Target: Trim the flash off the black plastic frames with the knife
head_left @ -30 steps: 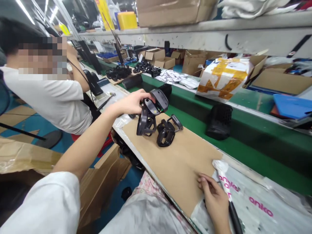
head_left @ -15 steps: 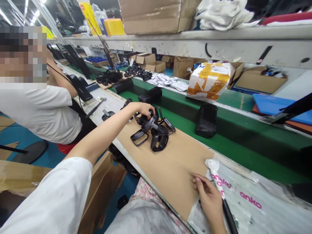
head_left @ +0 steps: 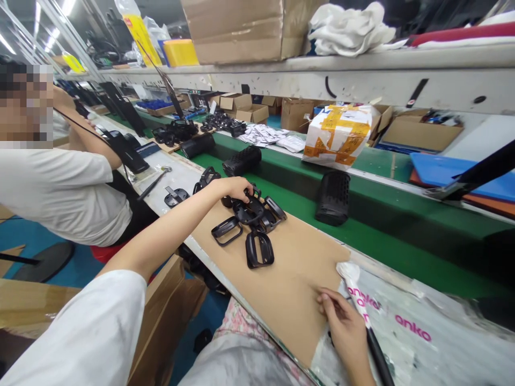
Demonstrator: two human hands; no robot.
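Observation:
My left hand (head_left: 240,188) reaches out over a cluster of black plastic frames, its fingers closed on one black plastic frame (head_left: 248,210). Other frames lie around it, among them a loop-shaped one (head_left: 227,231) and a rounded one with a slotted face (head_left: 259,250) nearest me. They rest on a brown cardboard sheet (head_left: 281,284). My right hand (head_left: 344,327) lies at the sheet's near right edge, fingers curled together with nothing visible in them. Beside it is a black-handled tool (head_left: 376,348) with a white-wrapped head.
Black perforated housings (head_left: 333,198) sit on the green conveyor (head_left: 289,185) beyond the bench. A taped white box (head_left: 338,136) stands behind it. At left a co-worker (head_left: 60,193) sits near a hammer (head_left: 155,182). Printed plastic film (head_left: 434,343) covers the bench at right.
The frame nearest me has come away from the cluster, slightly toward me. My left hand stays over the cluster, where the frames have shifted. My right hand has not moved; the view has turned slightly.

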